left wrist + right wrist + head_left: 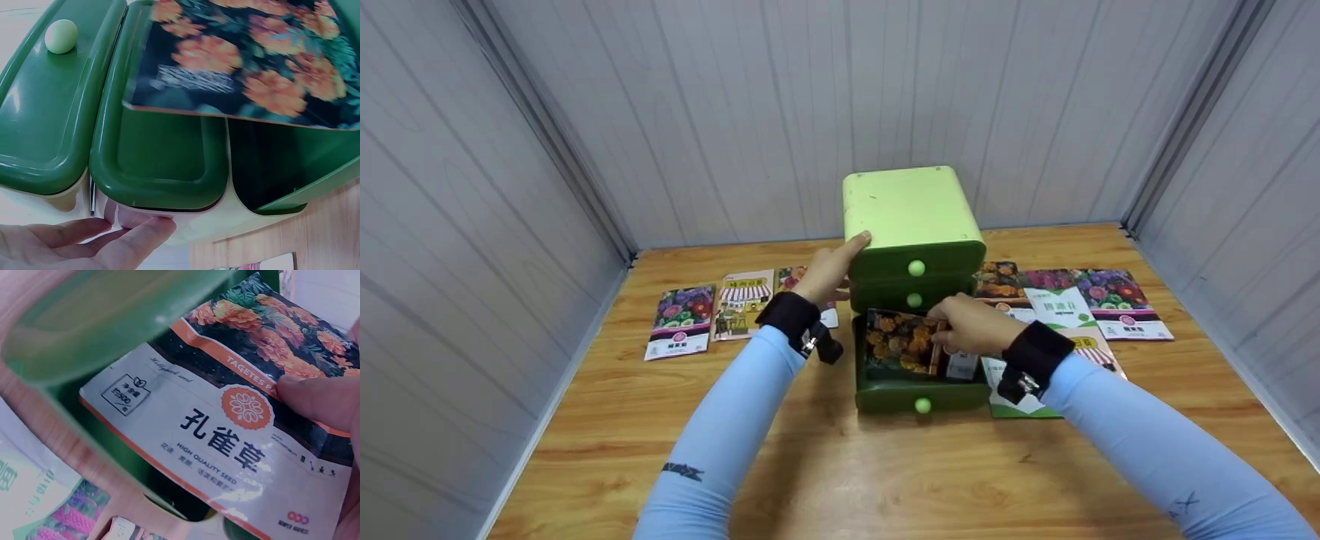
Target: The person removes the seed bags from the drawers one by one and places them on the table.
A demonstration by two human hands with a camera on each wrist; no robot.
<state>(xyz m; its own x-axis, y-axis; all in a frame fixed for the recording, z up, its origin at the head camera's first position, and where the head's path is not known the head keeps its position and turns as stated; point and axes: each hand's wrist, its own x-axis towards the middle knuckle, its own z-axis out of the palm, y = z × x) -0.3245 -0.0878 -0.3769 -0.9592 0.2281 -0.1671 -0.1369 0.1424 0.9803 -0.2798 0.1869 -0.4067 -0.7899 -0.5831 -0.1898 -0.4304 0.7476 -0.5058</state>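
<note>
A green three-drawer box (911, 206) with a pale lid stands against the back of the table, its bottom drawer (889, 400) pulled out. My right hand (979, 324) pinches a seed packet (225, 433) printed with orange marigolds, thumb on its front. In the head view the packet lies within the outline of the open drawer. My left hand (829, 271) rests against the box's left side, fingers extended and thumb near the top front corner. The left wrist view shows its fingers (140, 239) at the side wall beside the two closed drawers.
Left of the box lie several packets, among them a purple flower packet (681, 321) and a striped-awning packet (744, 304). More lie on the right, including a white-and-green packet (1059, 307) and another flower packet (1121, 304). Grey panel walls enclose the wooden table.
</note>
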